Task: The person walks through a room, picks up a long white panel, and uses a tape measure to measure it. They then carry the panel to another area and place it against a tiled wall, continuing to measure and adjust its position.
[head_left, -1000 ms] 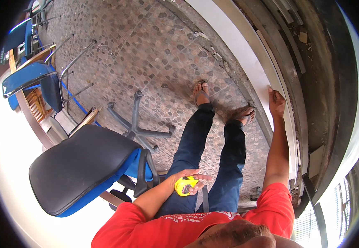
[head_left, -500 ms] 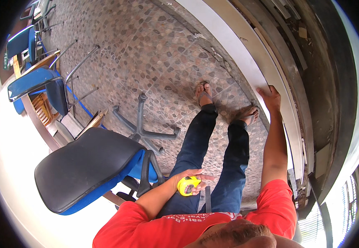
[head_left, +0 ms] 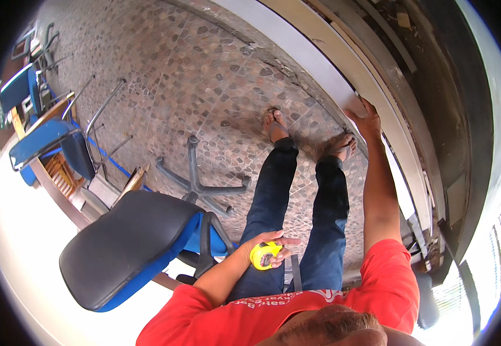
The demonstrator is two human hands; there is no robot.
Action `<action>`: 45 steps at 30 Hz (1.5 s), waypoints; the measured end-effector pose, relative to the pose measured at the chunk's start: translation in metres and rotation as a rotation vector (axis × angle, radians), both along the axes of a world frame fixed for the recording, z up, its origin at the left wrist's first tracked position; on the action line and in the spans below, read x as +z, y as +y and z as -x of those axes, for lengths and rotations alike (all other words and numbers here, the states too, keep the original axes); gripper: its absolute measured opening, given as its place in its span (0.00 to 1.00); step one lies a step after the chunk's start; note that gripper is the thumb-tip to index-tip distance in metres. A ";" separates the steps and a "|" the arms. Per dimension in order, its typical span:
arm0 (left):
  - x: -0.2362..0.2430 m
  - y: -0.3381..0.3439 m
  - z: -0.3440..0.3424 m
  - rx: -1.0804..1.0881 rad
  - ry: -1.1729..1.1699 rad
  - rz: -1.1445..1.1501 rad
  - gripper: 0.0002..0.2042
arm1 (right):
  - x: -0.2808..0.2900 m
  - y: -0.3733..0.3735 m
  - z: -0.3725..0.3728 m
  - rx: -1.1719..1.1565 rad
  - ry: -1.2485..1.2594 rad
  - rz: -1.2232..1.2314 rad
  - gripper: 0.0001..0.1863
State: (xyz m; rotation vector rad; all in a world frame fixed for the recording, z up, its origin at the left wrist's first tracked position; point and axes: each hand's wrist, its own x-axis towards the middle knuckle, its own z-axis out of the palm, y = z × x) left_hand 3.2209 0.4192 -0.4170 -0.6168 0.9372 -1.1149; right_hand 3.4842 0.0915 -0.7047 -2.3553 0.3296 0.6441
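Observation:
My left hand [head_left: 280,242], above my lap, is closed around a yellow tape measure [head_left: 265,255], with some fingers reaching past its case. Over on the right, my right arm stretches forward. My right hand [head_left: 368,122] grips the edge of a long, pale board [head_left: 343,60], its thumb and fingers apart across the edge. The board stands in a row of long boards, its white side facing the floor. Part of the grip is hidden behind the hand.
A black and blue office chair [head_left: 129,248] stands close at my left, with a black five-legged chair base [head_left: 196,187] beyond. Blue chairs [head_left: 46,144] and wooden pieces lie farther left. My sandalled feet are on the pebble-patterned floor [head_left: 204,75]. More boards [head_left: 397,86] lean at the right.
My right hand has shifted slightly forward and left along the boards, its fingers now over the edge. The tape measure stays in my left hand. The whole view has turned a little.

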 end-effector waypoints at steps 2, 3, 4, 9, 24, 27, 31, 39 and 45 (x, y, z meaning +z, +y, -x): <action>-0.001 -0.003 0.002 0.004 -0.004 -0.003 0.32 | 0.011 0.013 -0.003 0.001 0.024 0.094 0.46; -0.001 -0.002 0.002 -0.007 0.008 -0.003 0.32 | 0.015 0.015 -0.005 0.004 0.037 0.139 0.45; -0.001 -0.003 -0.002 -0.016 0.017 0.000 0.32 | 0.012 0.015 -0.001 -0.012 -0.002 0.161 0.45; -0.002 -0.002 -0.005 -0.025 0.029 0.016 0.32 | 0.006 0.011 0.004 0.012 -0.041 0.167 0.45; -0.002 0.000 -0.021 -0.054 0.026 0.014 0.33 | 0.000 0.012 0.007 -0.034 0.097 0.223 0.48; -0.003 0.000 -0.020 -0.063 0.021 0.006 0.32 | 0.003 0.013 0.004 -0.029 0.153 0.238 0.49; -0.002 0.000 -0.019 -0.073 0.028 0.001 0.32 | 0.014 0.012 -0.003 -0.003 0.160 0.232 0.50; -0.001 -0.002 -0.013 -0.068 0.035 0.012 0.31 | 0.008 0.015 0.004 0.002 0.066 0.250 0.51; -0.010 -0.001 -0.003 -0.079 0.003 0.028 0.31 | -0.010 0.009 0.020 -0.014 0.039 0.292 0.54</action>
